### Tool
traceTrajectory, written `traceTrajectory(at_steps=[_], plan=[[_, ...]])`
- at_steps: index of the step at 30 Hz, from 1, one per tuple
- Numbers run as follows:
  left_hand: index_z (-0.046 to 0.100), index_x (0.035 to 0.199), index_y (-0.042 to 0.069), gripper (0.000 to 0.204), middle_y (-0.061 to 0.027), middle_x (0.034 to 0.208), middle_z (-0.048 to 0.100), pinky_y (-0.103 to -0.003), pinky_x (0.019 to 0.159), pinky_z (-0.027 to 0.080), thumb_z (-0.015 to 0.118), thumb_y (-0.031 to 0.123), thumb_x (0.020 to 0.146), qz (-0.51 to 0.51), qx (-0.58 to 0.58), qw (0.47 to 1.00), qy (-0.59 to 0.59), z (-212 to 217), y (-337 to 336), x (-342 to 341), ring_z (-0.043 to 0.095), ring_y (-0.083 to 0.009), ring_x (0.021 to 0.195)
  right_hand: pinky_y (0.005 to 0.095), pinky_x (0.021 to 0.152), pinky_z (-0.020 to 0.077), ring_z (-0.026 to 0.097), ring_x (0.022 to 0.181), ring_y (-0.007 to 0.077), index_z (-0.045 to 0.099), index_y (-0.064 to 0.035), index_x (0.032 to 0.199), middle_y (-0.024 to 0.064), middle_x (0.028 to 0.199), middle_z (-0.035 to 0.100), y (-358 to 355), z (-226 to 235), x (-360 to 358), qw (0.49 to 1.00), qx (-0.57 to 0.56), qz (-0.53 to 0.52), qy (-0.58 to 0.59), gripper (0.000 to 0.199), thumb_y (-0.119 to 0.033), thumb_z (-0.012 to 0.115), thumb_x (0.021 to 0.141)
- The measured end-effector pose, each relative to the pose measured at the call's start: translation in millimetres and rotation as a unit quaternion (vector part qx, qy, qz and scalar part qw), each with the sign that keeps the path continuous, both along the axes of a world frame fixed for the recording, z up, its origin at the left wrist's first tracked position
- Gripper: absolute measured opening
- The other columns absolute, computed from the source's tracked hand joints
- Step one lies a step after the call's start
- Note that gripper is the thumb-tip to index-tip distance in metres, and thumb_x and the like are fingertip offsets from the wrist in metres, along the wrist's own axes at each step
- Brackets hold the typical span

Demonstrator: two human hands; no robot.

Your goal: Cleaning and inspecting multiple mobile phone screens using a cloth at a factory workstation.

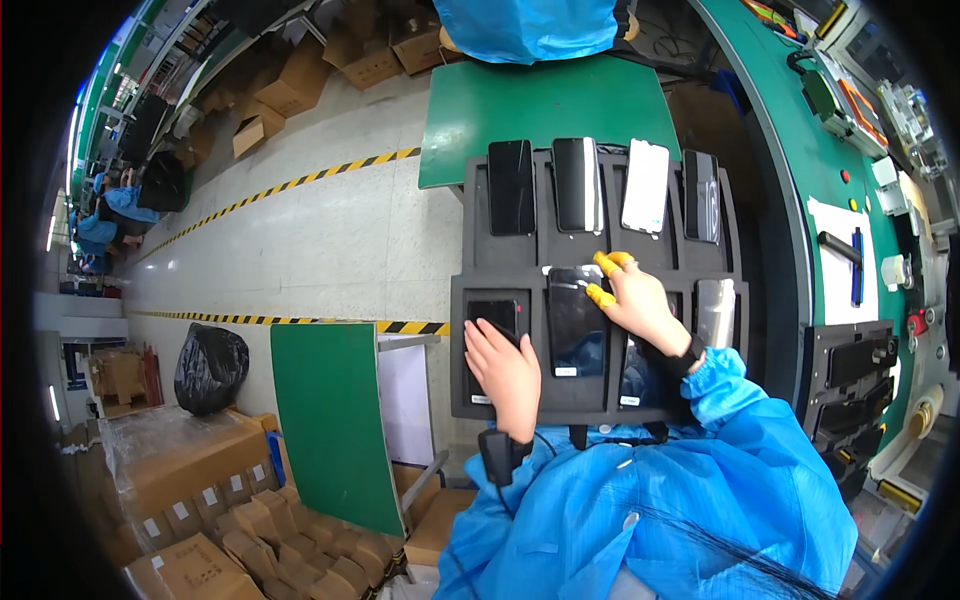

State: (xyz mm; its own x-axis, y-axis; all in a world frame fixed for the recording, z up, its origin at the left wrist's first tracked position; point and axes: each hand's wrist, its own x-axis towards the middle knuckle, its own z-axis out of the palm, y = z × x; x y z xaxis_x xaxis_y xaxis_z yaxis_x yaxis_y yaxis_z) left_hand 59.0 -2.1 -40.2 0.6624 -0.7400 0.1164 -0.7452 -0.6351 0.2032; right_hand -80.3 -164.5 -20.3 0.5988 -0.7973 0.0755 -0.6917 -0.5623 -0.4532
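My left hand (505, 375) lies with fingers stretched over a dark phone (497, 318) in the near left slot of a black foam tray (640, 257). My right hand (640, 300) has yellow finger covers on its thumb and fingertips. Its thumb and index finger are apart, at the upper right corner of a black phone (577, 325) with a clear film strip along its top edge. Another dark phone (638, 375) is partly hidden under my right wrist. Along the far row are a black phone (511, 188), a second dark phone (575, 185), a white-faced phone (645, 187) and a dark phone (701, 197).
A green table (550, 105) stands beyond the tray, with a person in blue (530, 30) behind it. On the right runs a green workbench (770, 120) with a holder of dark devices (850, 380). A green board (335, 425) and cardboard boxes (190, 460) are at lower left.
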Motion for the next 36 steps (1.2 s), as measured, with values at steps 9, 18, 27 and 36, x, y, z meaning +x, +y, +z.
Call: traceTrajectory(at_steps=[9,18,27,36], plan=[[0.037,0.133,-0.006,0.085,-0.0209,0.124,0.043,-0.046,0.093,0.04,0.08,0.031,0.069,-0.002,0.052,0.994,0.092,21.0,-5.1,21.6,0.046,-0.0365,0.111,0.0392,0.085,0.0493,0.062,0.095,0.0347,0.064,-0.001,0.108,0.0183,0.108,0.061,0.4,-13.4,-18.1,0.989,0.116,-0.003,-0.089,0.041,-0.031,0.07,0.081],[0.037,0.134,-0.004,0.089,-0.0177,0.116,0.051,-0.048,0.096,0.035,0.08,0.031,0.064,-0.054,0.031,0.997,0.044,4.2,-7.4,29.4,0.052,-0.0357,0.107,0.0344,0.064,0.0525,0.066,0.074,0.0262,0.067,-0.0044,0.091,0.0131,0.084,0.065,14.6,-5.0,-89.5,0.992,-0.086,-0.031,0.083,0.022,-0.022,0.068,0.076],[0.038,0.136,0.002,0.082,-0.0212,0.124,0.044,-0.051,0.095,0.041,0.077,0.029,0.069,-0.038,-0.11,0.99,0.074,33.2,-35.0,41.5,0.045,-0.0402,0.114,0.0386,0.074,0.0539,0.064,0.086,0.0351,0.058,0.0004,0.118,0.0225,0.118,0.053,27.6,11.8,-92.4,0.997,0.051,-0.046,0.042,0.051,-0.025,0.071,0.075],[0.053,0.121,0.004,0.047,-0.0179,0.127,0.046,-0.047,0.099,0.037,0.068,0.023,0.081,-0.128,-0.101,0.984,0.072,23.6,-25.6,35.1,0.045,-0.0376,0.116,0.0368,0.078,0.052,0.065,0.09,0.0301,0.067,-0.0054,0.106,0.0128,0.1,0.065,-37.7,28.4,-91.4,0.999,0.046,-0.009,-0.005,0.031,-0.017,0.07,0.078]])
